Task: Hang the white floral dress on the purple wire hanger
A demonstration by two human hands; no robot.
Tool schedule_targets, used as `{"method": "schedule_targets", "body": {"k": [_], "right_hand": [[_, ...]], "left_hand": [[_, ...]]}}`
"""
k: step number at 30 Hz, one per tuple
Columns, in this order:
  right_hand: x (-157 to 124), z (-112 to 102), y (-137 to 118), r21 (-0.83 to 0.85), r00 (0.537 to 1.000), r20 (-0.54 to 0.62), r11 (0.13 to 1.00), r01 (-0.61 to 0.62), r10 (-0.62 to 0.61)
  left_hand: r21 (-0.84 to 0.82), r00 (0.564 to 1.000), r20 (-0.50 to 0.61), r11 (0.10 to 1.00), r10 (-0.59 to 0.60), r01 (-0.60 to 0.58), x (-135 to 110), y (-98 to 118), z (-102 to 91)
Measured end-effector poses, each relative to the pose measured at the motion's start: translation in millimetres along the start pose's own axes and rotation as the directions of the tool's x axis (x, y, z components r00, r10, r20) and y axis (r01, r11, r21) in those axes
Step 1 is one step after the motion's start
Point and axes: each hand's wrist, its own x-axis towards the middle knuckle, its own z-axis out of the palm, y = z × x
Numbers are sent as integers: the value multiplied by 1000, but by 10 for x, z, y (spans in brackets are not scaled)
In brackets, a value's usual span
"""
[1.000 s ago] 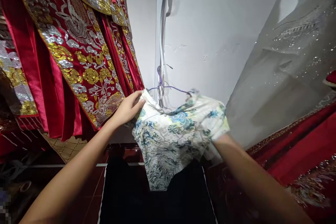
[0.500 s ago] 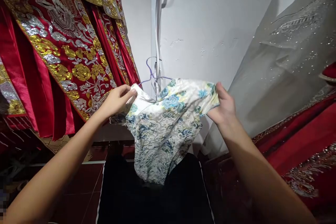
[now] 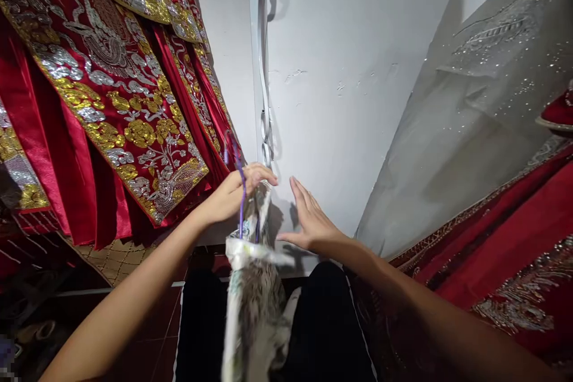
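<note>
A white floral shirt [image 3: 255,298] with blue and yellowish print hangs turned edge-on and blurred above my lap. A purple hanger [image 3: 243,203] rises from its collar, the hook up and to the left. My left hand [image 3: 237,194] is behind the hanger's wire, its fingers bent over the shirt's far upper part; the exact grip is partly hidden. To the right of the shirt, my right hand [image 3: 311,221] is open, thumb apart from its straight fingers, holding nothing.
A red costume [image 3: 138,131] with gold and silver embroidery hangs on the left. Straight ahead is a white wall [image 3: 340,42] with a pale strap [image 3: 263,71] hanging down it. Sheer sparkly fabric [image 3: 483,101] and red beaded cloth [image 3: 514,233] fill the right. My black-clad knees [image 3: 331,310] are below.
The shirt has swung from spread wide to edge-on and lower. My right hand has let go of its sleeve and come inward. My left hand has moved right, now behind the hanger.
</note>
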Motion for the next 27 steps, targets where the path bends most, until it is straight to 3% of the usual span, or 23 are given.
{"method": "schedule_targets", "body": {"k": [2, 4, 7, 9, 10, 12, 13, 16, 18, 21, 25, 27], "right_hand": [[122, 152, 26, -123, 989, -118, 989, 75, -90], [176, 266, 67, -167, 963, -214, 977, 132, -166], [55, 277, 240, -157, 918, -345, 977, 146, -193], [-92, 159, 416, -186, 909, -392, 980, 73, -142], [-150, 72, 504, -213, 907, -409, 977, 8, -96], [-184, -123, 646, -261, 892, -453, 956, -136, 3], [-149, -219, 688, -273, 876, -480, 941, -198, 45], [127, -451, 668, -301, 847, -523, 909, -287, 94], [346, -538, 561, -329, 865, -499, 909, -255, 62], [485, -564, 357, -353, 914, -406, 925, -141, -15], [190, -421, 132, -262, 938, -346, 963, -68, -28], [-34, -235, 42, -115, 905, -424, 990, -84, 28]], "left_hand": [[-173, 996, 73, 984, 51, -37, 89, 144, 205], [-360, 995, 97, 933, 34, 4, 136, 209, 347], [-581, 992, 20, 806, -125, 113, -2, 58, 338], [-688, 956, -73, 708, -285, 159, -245, -177, 223], [-741, 915, -109, 645, -389, 186, -393, -307, 162], [-764, 866, -145, 611, -479, 210, -681, -540, 87], [-814, 805, -174, 543, -567, 206, -795, -632, 86], [-892, 685, -169, 406, -709, 200, -939, -810, 224], [-860, 629, -263, 473, -732, 191, -910, -883, 385], [-752, 493, -461, 620, -738, 224, -883, -979, 622], [-792, 304, -480, 555, -823, 253, -1063, -1062, 876], [-822, 253, -450, 508, -856, 259, -1169, -1055, 983]]}}
